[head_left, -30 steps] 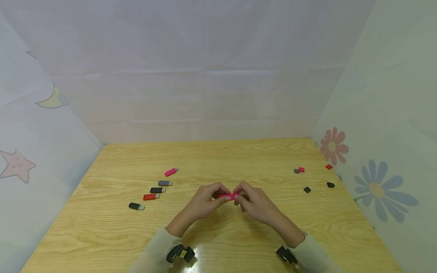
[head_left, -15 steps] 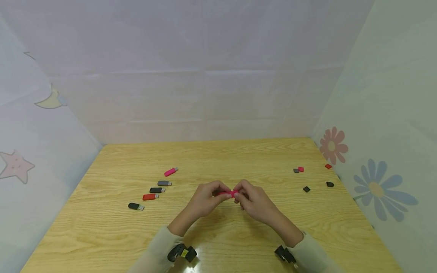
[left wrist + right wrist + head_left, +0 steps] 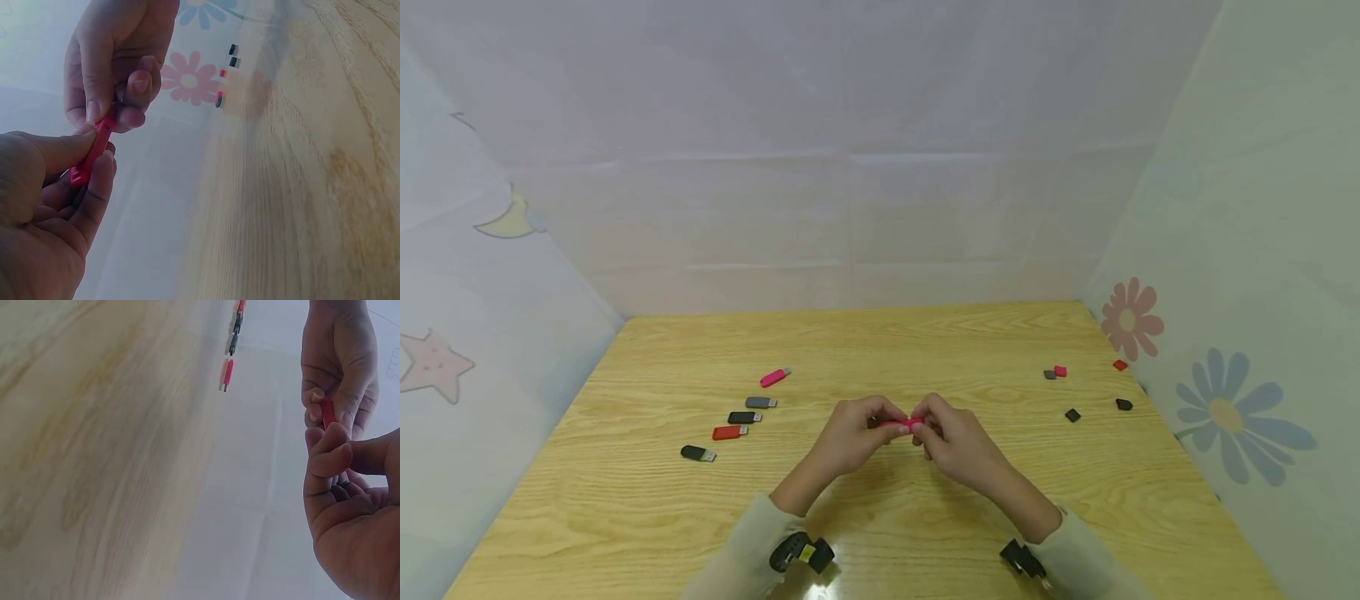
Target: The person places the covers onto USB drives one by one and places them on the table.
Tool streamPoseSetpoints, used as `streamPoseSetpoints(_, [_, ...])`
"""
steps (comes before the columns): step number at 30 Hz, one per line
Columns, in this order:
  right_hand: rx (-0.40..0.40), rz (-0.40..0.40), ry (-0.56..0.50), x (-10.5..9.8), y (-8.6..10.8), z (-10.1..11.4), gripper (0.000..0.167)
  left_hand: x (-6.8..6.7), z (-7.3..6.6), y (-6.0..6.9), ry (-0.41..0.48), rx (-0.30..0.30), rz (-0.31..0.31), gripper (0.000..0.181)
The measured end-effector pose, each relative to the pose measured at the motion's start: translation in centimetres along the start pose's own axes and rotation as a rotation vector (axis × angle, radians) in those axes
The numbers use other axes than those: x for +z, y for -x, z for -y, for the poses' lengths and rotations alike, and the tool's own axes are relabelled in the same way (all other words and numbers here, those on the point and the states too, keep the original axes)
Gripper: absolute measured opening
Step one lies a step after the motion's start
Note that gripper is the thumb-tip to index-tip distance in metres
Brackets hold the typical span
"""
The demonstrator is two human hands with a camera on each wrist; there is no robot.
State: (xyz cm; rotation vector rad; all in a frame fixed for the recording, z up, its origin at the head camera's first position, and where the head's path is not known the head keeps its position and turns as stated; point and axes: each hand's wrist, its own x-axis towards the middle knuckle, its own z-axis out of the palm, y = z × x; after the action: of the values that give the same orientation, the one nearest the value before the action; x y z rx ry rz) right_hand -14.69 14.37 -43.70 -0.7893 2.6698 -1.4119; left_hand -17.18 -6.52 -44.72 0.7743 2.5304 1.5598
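Note:
Over the middle of the table, both hands hold a pink USB stick [image 3: 94, 150] off the surface. My left hand [image 3: 853, 435] pinches one end between thumb and fingers. At the other end, my right hand [image 3: 961, 443] grips with thumb and bent forefinger, covering that tip. The stick looks like one continuous length in the left wrist view; whether a cap seam lies under the fingers cannot be told. Only a short red-pink piece of it shows between the hands in the right wrist view.
Left on the wooden table [image 3: 647, 367] lie several uncapped USB sticks: pink [image 3: 774, 378], grey [image 3: 761, 402], black [image 3: 744, 417], red [image 3: 729, 432] and dark green [image 3: 697, 453]. Several small caps lie right, including a pink cap [image 3: 1060, 372] touching a grey cap [image 3: 1050, 375]. Cloth walls surround the table.
Less of the pink stick shows between the fingers than a second ago, and the hands sit slightly closer together. The things on the table have not moved.

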Motion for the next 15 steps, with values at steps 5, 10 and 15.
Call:
streamPoseSetpoints(5, [0.000,0.011,-0.010,-0.13,0.11,0.09,0.004,-0.02,-0.17,-0.02,0.008,-0.007,0.011,0.007])
streamPoseSetpoints(10, [-0.022,0.029,0.010,-0.28,0.11,-0.06,0.002,-0.02,-0.21,0.02,0.010,-0.010,0.027,0.009])
streamPoseSetpoints(15, [-0.055,0.046,0.078,-0.45,0.06,-0.26,0.011,0.08,0.08,-0.02,0.017,-0.016,0.051,0.011])
